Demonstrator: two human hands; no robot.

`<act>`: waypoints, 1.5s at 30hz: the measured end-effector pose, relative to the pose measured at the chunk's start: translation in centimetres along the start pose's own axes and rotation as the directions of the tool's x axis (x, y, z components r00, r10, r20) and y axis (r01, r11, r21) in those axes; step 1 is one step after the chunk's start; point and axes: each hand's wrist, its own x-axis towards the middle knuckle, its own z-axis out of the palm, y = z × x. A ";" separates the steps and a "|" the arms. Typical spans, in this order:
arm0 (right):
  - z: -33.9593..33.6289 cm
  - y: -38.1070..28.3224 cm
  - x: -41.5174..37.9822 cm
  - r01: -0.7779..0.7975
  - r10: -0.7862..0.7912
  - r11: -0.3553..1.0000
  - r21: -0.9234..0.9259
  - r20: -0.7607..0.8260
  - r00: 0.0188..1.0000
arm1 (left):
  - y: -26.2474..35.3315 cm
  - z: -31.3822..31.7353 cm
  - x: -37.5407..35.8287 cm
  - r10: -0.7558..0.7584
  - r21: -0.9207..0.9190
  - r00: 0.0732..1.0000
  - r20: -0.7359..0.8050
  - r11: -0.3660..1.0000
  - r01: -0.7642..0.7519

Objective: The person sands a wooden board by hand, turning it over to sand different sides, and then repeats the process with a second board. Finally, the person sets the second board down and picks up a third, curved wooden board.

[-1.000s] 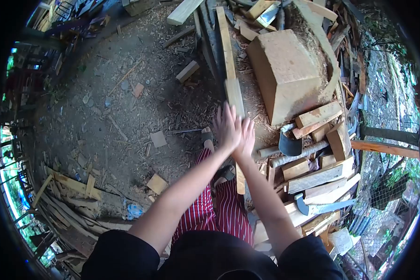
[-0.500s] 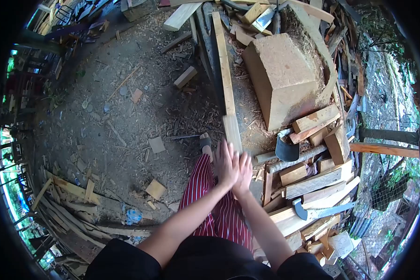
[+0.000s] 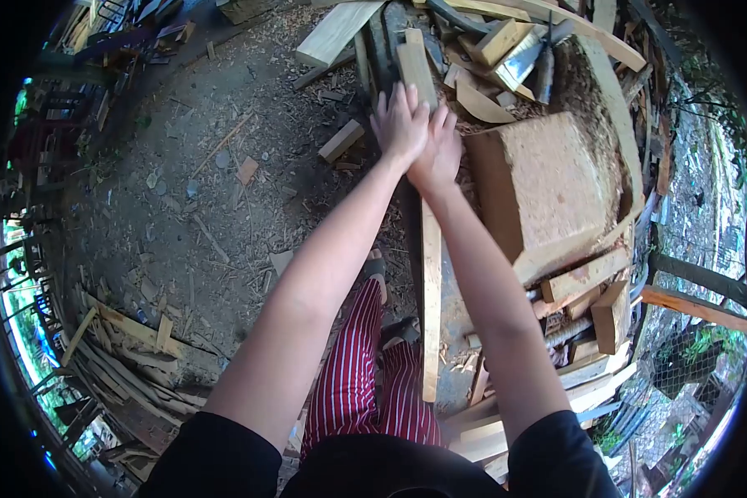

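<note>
Both my hands are at the far end of a long, narrow wooden strip (image 3: 431, 307), on a short, pale wooden block (image 3: 415, 73) lying along its top. My left hand (image 3: 402, 131) bears down on the block's near part, fingers stretched forward. Beside and partly beneath it, my right hand (image 3: 440, 158) presses on the same block, its fingers pointing away from me. The palms overlap and hide the block's near end. Both arms are reached far out. Just past the block, the strip's tip shows.
A big squared timber block (image 3: 552, 183) stands right of the strip. Offcuts and a curved wooden piece (image 3: 481, 104) lie beyond it. Stacked wood (image 3: 585, 274) lines the right side. Shavings cover the ground (image 3: 224, 191). My sandalled foot (image 3: 375, 266) is left of the strip.
Both hands have slid the wooden block away from me along the strip, from near my legs to its far end. My arms have stretched out and the view has shifted.
</note>
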 end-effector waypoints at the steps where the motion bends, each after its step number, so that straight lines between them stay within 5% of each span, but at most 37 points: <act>1: 0.3 0.0 1.9 -0.012 0.011 1.000 0.017 0.059 0.998 | 0.4 -0.3 1.7 -0.013 -0.007 1.000 -0.001 1.000 0.013; 7: 4.2 0.8 9.5 -0.046 0.046 0.999 0.001 0.014 0.999 | 1.1 0.8 11.3 0.061 0.024 0.998 -0.033 0.998 -0.060; 10: 5.3 1.6 11.7 -0.117 0.114 0.993 0.028 0.114 0.987 | 1.8 0.6 13.6 0.102 0.061 0.994 0.036 0.993 -0.104; 11: 5.7 1.9 12.2 -0.127 0.122 0.991 0.033 0.128 0.984 | -0.2 3.3 16.9 0.325 0.278 0.942 -0.083 0.916 -0.291; 12: 5.6 1.9 12.4 -0.136 0.129 0.990 0.041 0.145 0.981 | 2.0 1.2 15.8 0.237 0.227 0.970 0.054 0.943 -0.243; 14: 5.0 1.6 12.7 -0.125 0.130 0.991 -0.038 0.165 0.978 | 2.6 1.4 14.3 0.141 0.119 0.986 -0.089 0.984 -0.130; 17: 4.7 1.2 10.0 -0.113 0.127 0.989 -0.093 0.164 0.978 | -0.3 2.6 13.8 0.164 0.049 0.986 -0.017 0.985 -0.163; 19: 5.7 1.9 6.5 -0.072 0.071 0.997 0.030 0.025 0.997 | 0.1 1.1 8.6 0.073 0.008 0.997 0.039 0.997 -0.073; 21: 1.2 0.3 2.1 -0.120 0.112 0.992 0.039 0.160 0.981 | 1.0 -0.2 3.3 -0.017 -0.050 0.992 0.124 0.998 0.023; 22: 2.6 0.7 -0.7 -0.118 0.120 0.987 0.111 -0.013 0.993 | 0.1 0.0 0.7 -0.020 -0.066 0.987 0.160 0.997 0.031; 24: -0.9 -0.4 -5.5 -0.177 0.157 0.979 0.103 0.180 0.971 | 0.1 -0.6 -5.3 -0.044 -0.020 0.986 0.158 0.999 0.048; 26: -2.9 -0.9 -11.3 -0.116 0.120 0.993 -0.037 0.109 0.987 | -1.0 -0.3 -11.4 -0.025 -0.058 0.991 0.134 0.998 0.033; 29: -6.4 -1.5 -19.5 -0.132 0.131 0.991 -0.005 0.173 0.976 | -2.3 -0.4 -20.8 0.032 -0.072 0.991 0.130 0.997 -0.023; 30: -8.4 -1.9 -21.7 -0.196 0.176 0.980 0.027 0.328 0.928 | -2.4 -0.6 -24.0 0.039 -0.061 0.991 0.127 0.998 -0.031; 34: -11.1 -2.5 -32.7 -0.225 0.209 0.974 -0.002 0.378 0.902 | -4.2 -0.3 -35.5 0.179 0.008 0.984 0.025 0.984 -0.179; 37: -13.5 -2.7 -39.0 -0.208 0.188 0.978 0.001 0.425 0.886 | -3.9 -1.0 -42.6 0.089 -0.017 0.992 0.094 0.996 -0.088; 41: -14.9 -2.9 -42.4 -0.179 0.181 0.983 -0.044 0.420 0.889 | -3.4 -1.5 -46.7 -0.012 -0.061 0.986 0.167 0.998 0.023; 45: -14.2 -2.3 -39.2 -0.155 0.146 0.988 -0.009 0.396 0.907 | -3.5 -0.7 -43.5 0.027 -0.047 0.994 0.107 0.999 -0.022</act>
